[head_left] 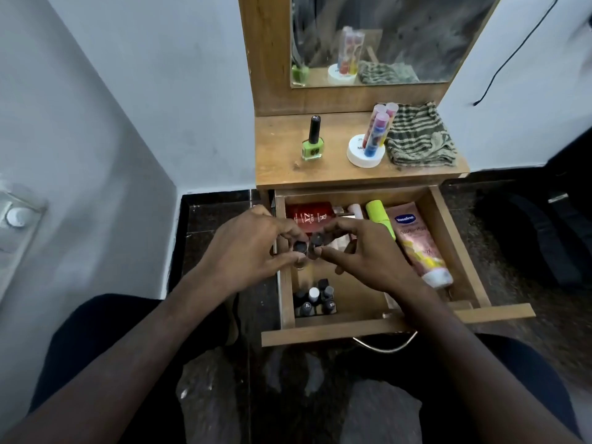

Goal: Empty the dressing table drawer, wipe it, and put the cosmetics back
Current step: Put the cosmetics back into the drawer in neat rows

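Both hands meet over the open drawer (pixel 455 238), forearms reaching in from below. The left hand (pixel 253 251) curls its fingers and thumb round a small dark-capped bottle (pixel 300 248), and the right hand (pixel 362 251) pinches a second dark-capped bottle (pixel 317 240) just beside it, the two caps nearly touching. Under them in the drawer lies a red box (pixel 309 213) printed "RED ZX", a lime-green tube (pixel 379 216), and a pink tube (pixel 416 241) reading "Vaseline" along the right wall. A cluster of nail polish bottles (pixel 315 299) stands at the drawer's near left corner. Up on the tabletop (pixel 282 168) stands a green nail polish bottle (pixel 313 142), a white stand (pixel 365 155) holding coloured tubes with lettering too blurred to read, and a striped cloth (pixel 419 139) crumpled beside it.
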The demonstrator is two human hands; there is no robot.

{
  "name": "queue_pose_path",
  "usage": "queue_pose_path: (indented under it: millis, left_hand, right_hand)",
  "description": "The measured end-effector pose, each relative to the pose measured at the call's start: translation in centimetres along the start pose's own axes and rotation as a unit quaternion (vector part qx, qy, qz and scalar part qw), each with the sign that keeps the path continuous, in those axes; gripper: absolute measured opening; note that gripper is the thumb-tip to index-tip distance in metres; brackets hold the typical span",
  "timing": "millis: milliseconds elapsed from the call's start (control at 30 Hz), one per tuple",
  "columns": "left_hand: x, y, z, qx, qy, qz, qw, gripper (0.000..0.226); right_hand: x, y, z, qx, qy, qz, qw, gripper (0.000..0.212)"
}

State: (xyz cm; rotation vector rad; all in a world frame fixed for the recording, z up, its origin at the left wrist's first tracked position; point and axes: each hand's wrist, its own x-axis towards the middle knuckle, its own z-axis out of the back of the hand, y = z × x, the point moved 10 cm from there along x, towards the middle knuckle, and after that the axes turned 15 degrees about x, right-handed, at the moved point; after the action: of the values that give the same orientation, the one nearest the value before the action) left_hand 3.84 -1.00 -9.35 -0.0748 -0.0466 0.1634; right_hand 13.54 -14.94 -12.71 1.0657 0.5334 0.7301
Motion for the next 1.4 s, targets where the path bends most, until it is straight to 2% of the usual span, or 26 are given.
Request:
queue_pose_path:
  millis: [133,267,567,800,933,1067,1133,1200,1300,1400]
  left_hand:
    - [-0.3,-0.7,-1.0,0.013,0.024,-0.024,0.999,0.037]
    - [-0.1,-0.8,-1.5,0.025,0.032,-0.045,0.998,0.042]
    - [-0.2,-1.8,-2.2,0.063,0.060,-0.106,0.991,0.059]
    - [-0.4,-2.1,-2.6,0.096,0.088,-0.137,0.982,0.067]
    - [-0.2,-2.8,-2.6,0.151,0.071,-0.145,0.975,0.072]
    - [0.1,-3.4,-2.9,0.167,0.061,-0.150,0.973,0.076]
    - [0.2,-3.3,-3.0,0.160,0.059,-0.151,0.974,0.078]
    - [0.4,-2.9,-2.7,0.140,0.046,-0.145,0.978,0.076]
    - [0.6,-1.3,-2.0,0.065,-0.002,-0.110,0.992,0.063]
    - [1.2,1.0,-0.9,-0.042,-0.086,-0.033,0.995,0.045]
  right_hand:
    - [-0.1,-1.0,-1.2,-0.054,0.051,0.001,0.997,0.016]
    - [-0.2,-1.1,-2.7,-0.050,0.120,-0.012,0.991,0.017]
    - [-0.1,-1.5,-3.7,-0.038,0.200,-0.025,0.979,0.019]
    - [-0.3,-2.8,-3.3,-0.012,0.215,-0.069,0.974,0.029]
    - [-0.9,-2.8,-4.1,-0.024,0.243,-0.094,0.965,0.031]
    - [-0.9,-2.6,-3.8,-0.024,0.238,-0.092,0.967,0.031]
    - [-0.5,-2.4,-3.3,-0.045,0.217,-0.065,0.973,0.029]
    - [0.1,-1.8,-2.2,-0.052,0.161,-0.030,0.985,0.026]
    - [0.9,-0.4,0.6,-0.046,0.014,0.022,0.999,0.019]
    - [0.7,1.5,3.1,-0.068,-0.124,0.078,0.987,0.012]
